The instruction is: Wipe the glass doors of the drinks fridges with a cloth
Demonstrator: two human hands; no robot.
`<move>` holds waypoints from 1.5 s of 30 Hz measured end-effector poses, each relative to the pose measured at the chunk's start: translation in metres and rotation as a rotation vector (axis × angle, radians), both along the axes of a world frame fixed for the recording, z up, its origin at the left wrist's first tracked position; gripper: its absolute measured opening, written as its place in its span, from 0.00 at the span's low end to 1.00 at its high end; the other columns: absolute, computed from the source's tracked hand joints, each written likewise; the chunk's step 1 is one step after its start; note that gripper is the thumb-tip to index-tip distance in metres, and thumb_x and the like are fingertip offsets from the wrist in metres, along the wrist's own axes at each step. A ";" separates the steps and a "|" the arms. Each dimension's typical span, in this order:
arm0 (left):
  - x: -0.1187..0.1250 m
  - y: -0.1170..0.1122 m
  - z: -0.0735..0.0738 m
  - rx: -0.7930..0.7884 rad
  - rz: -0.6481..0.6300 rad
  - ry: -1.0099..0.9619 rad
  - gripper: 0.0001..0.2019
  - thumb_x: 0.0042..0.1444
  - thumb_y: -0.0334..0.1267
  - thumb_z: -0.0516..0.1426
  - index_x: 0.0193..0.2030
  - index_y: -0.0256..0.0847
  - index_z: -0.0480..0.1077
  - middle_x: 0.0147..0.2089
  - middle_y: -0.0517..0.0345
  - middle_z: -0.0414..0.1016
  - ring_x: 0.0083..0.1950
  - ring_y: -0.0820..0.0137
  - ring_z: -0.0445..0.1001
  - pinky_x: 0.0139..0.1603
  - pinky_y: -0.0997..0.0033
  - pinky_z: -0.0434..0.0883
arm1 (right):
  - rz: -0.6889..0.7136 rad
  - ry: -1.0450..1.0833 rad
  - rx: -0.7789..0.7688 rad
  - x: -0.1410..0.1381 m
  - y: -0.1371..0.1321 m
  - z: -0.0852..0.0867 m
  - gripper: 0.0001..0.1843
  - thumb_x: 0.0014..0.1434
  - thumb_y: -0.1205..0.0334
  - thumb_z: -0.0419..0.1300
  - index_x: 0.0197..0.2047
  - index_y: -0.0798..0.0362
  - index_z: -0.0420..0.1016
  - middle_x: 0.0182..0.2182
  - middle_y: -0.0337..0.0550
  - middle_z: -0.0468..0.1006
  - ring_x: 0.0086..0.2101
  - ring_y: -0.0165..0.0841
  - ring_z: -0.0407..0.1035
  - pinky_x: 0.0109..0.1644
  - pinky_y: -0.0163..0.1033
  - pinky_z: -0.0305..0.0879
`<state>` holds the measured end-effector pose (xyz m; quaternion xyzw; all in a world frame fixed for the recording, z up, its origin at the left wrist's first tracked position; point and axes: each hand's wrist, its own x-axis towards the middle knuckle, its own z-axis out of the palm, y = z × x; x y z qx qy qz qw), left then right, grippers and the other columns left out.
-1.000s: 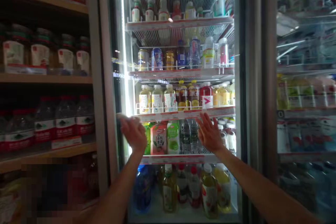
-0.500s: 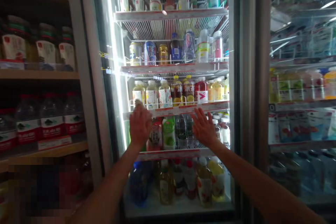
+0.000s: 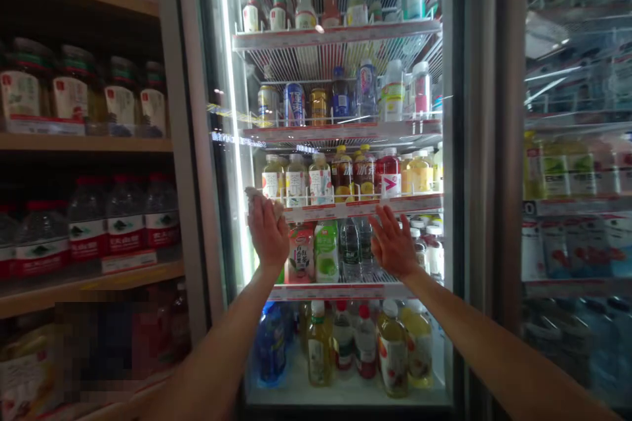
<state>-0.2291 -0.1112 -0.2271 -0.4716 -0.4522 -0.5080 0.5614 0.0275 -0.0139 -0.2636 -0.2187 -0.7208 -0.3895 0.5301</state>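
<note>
A lit drinks fridge with a glass door (image 3: 340,79) stands in front of me. My left hand (image 3: 269,235) presses a small pale cloth (image 3: 260,197) against the glass, level with the third shelf's left end. The cloth shows only above my fingers. My right hand (image 3: 394,245) lies flat on the same glass a little to the right, fingers spread and holding nothing. Behind the glass between my hands stand a pink carton (image 3: 299,256), a green bottle (image 3: 326,253) and clear water bottles (image 3: 351,247).
Wooden shelves (image 3: 83,143) on the left carry jars and red-labelled water bottles (image 3: 123,223). A second fridge door (image 3: 573,145) closes off the right side past a grey frame (image 3: 481,145). Larger bottles (image 3: 395,348) fill the fridge's bottom shelf.
My left hand with the cloth has slid right and upward across the glass. My right hand has stayed flat on the same part of the glass.
</note>
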 end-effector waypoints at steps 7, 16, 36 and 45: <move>0.055 0.023 -0.011 -0.413 0.026 0.688 0.23 0.60 0.35 0.49 0.63 0.44 0.55 0.68 0.55 0.52 0.70 0.66 0.43 0.67 0.59 0.52 | 0.028 -0.001 0.014 0.001 0.000 0.001 0.35 0.60 0.64 0.49 0.68 0.50 0.40 0.66 0.49 0.48 0.65 0.38 0.41 0.65 0.54 0.39; 0.045 0.022 0.024 -0.150 0.033 0.264 0.27 0.60 0.32 0.46 0.66 0.37 0.48 0.69 0.48 0.46 0.70 0.65 0.41 0.68 0.56 0.50 | 0.024 0.005 -0.012 0.000 -0.001 0.000 0.34 0.60 0.65 0.49 0.68 0.51 0.41 0.65 0.49 0.50 0.65 0.39 0.42 0.65 0.54 0.38; 0.005 0.013 0.060 -0.332 0.000 0.416 0.23 0.61 0.36 0.45 0.63 0.42 0.55 0.66 0.53 0.56 0.70 0.65 0.45 0.68 0.54 0.48 | 0.004 -0.011 0.013 0.001 -0.001 0.001 0.34 0.60 0.65 0.49 0.67 0.51 0.42 0.65 0.51 0.51 0.65 0.40 0.41 0.65 0.54 0.41; 0.019 0.015 0.056 -0.287 -0.026 0.303 0.25 0.61 0.36 0.45 0.66 0.39 0.49 0.67 0.50 0.53 0.70 0.62 0.43 0.67 0.53 0.51 | 0.010 -0.012 0.001 0.000 -0.004 -0.001 0.35 0.60 0.64 0.49 0.68 0.51 0.40 0.65 0.51 0.50 0.65 0.40 0.41 0.65 0.55 0.40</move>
